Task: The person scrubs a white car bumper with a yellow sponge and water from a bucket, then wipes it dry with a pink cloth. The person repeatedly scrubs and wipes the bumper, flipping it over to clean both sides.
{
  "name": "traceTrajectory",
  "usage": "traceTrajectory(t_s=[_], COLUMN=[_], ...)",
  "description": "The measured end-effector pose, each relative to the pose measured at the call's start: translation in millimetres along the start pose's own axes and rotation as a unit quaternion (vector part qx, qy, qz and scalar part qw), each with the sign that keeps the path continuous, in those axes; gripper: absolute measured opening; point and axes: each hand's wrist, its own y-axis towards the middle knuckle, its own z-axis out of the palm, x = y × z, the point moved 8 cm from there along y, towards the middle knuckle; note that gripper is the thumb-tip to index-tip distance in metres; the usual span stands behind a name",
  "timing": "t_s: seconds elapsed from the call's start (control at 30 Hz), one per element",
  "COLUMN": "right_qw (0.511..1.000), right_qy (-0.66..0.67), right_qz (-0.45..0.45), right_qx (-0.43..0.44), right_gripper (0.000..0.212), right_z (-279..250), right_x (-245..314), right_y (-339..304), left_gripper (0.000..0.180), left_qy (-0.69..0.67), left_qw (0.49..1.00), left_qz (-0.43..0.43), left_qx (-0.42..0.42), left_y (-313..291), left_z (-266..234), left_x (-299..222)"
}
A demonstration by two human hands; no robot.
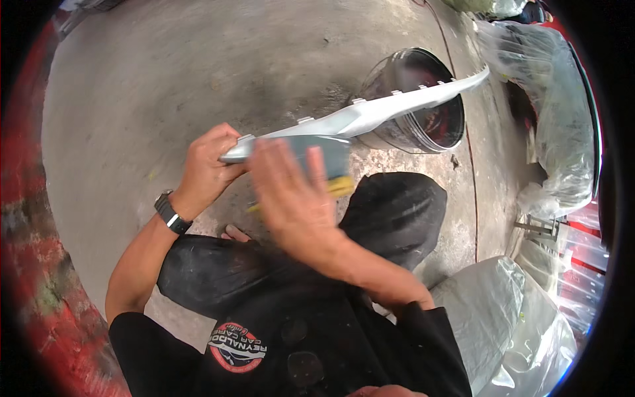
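A long silver-white plastic trim strip (pixel 370 112) with small clips along its upper edge slants from my left hand to the upper right. Its far part passes over a dark bucket (pixel 403 135); whether it touches the rim I cannot tell. My left hand (pixel 210 155) is closed round the near end of the strip. Blurred by motion, my right hand (pixel 291 192) lies with fingers stretched over a grey sheet like sandpaper (pixel 334 155), holding it against the strip's lower side. Yellow material (pixel 340 186) shows along the sheet's lower edge.
Stained concrete floor (pixel 165 73) spreads around me. My bent legs (pixel 397 212) are below the strip. Plastic-wrapped items (pixel 555 112) line the right side, with a covered bundle (pixel 483 311) at lower right. A red, worn edge (pixel 40 264) runs along the left.
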Motion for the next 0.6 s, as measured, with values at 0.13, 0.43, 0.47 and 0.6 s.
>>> traceTrajectory(t_s=[0.13, 0.43, 0.47, 0.6], right_qw=[0.988, 0.982, 0.991, 0.967], right_qy=[-0.089, -0.156, -0.099, -0.162], right_qz=[0.117, 0.093, 0.072, 0.19], right_qx=[-0.037, -0.047, -0.045, -0.048], right_gripper=[0.056, 0.053, 0.052, 0.052], right_z=[-28, -4, -8, -2], right_x=[-150, -255, -232, -351], right_y=[-27, -47, -40, -62], left_gripper=[0.025, 0.024, 0.024, 0.022], left_qy=[0.034, 0.057, 0.073, 0.055], left_qw=[0.999, 0.998, 0.997, 0.998], left_qz=[0.012, 0.001, -0.009, -0.024], left_qx=[-0.006, 0.011, 0.012, 0.022], left_y=[6, 10, 6, 8], left_z=[9, 9, 4, 8], left_x=[-7, -13, -8, -5])
